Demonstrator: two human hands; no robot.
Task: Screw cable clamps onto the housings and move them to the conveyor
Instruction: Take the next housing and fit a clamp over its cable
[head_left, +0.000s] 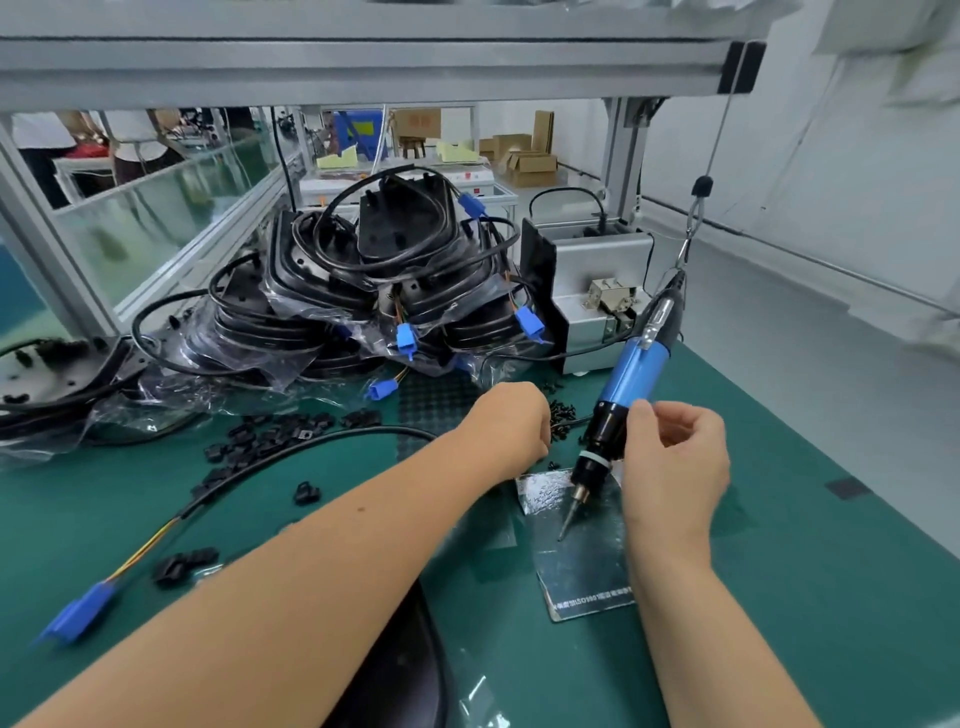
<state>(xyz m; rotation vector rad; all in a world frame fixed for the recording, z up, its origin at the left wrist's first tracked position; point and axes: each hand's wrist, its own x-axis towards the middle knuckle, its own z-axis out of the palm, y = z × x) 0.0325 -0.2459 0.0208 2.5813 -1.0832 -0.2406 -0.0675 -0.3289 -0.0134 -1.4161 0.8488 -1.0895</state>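
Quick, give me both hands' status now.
Left hand: fingers curled over the pile of screws; any hold hidden.
Right hand: holds the electric screwdriver.

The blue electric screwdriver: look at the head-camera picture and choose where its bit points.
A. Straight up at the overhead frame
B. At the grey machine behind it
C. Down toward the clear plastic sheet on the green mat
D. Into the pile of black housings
C: the blue electric screwdriver, beside the right hand, slants down with its bit just above the clear plastic sheet on the green mat.
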